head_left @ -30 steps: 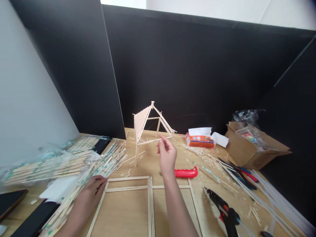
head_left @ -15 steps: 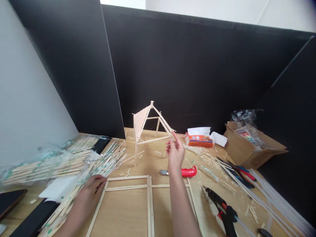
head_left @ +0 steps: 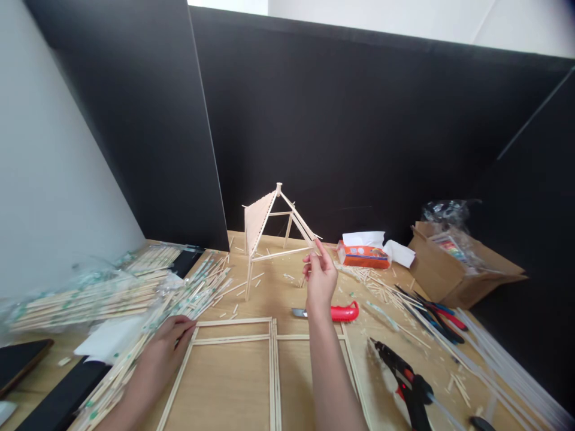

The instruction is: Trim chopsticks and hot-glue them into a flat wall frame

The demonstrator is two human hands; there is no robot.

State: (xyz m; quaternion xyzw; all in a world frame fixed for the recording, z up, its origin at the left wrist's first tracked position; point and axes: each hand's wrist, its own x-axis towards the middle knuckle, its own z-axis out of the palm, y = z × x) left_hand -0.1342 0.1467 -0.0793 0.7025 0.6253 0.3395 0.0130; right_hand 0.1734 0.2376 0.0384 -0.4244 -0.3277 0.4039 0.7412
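Observation:
A small stick-built house frame [head_left: 271, 256] stands upright on the table, its left roof slope covered and its right slope only bare sticks. My right hand [head_left: 321, 276] is closed at the frame's lower right roof corner, which is partly hidden by the fingers. Flat on the table nearer me lies a large rectangular stick frame [head_left: 233, 340]. At that flat frame's upper left corner is my left hand [head_left: 167, 347], fingers pressed together on the corner. Partly behind my right wrist lies a red utility knife [head_left: 345, 312], blade to the left.
Bagged sticks [head_left: 103, 296] pile up at the left, near a phone [head_left: 20, 362]. A glue gun [head_left: 404, 380], pliers [head_left: 442, 320], clear glue sticks [head_left: 507, 365], loose sticks, an orange tissue pack [head_left: 365, 256] and a cardboard box [head_left: 442, 272] are at the right. Black panels [head_left: 350, 137] enclose the back.
The view has shifted very slightly. Both hands keep the same places at the two frames.

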